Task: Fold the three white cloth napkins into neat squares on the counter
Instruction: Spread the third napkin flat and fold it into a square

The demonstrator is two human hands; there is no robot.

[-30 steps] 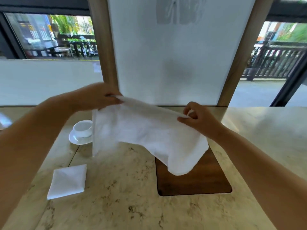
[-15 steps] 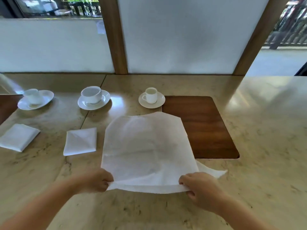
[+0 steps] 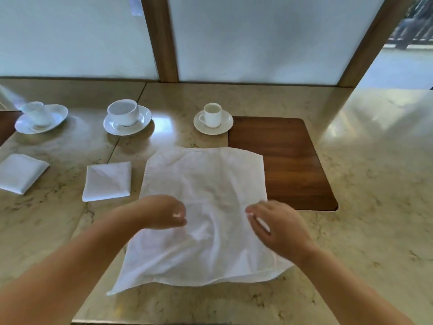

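A large unfolded white napkin lies spread flat on the marble counter, its far right corner overlapping a dark wooden inlay. My left hand hovers over the napkin's middle left with loosely curled fingers, holding nothing. My right hand is over the middle right, its fingers stretched leftward and touching the cloth. The napkin's near edge lies free and slightly rumpled. Two folded white napkins rest to the left: a square one and another at the frame's left edge.
Three white cups on saucers stand in a row behind the napkins: a small one, a wider one and one at far left. Frosted panels with wooden posts close off the counter's back.
The napkin was held up in the air, then laid flat with both hands pinching its near edge. Both hands have since let go and moved forward over its middle.
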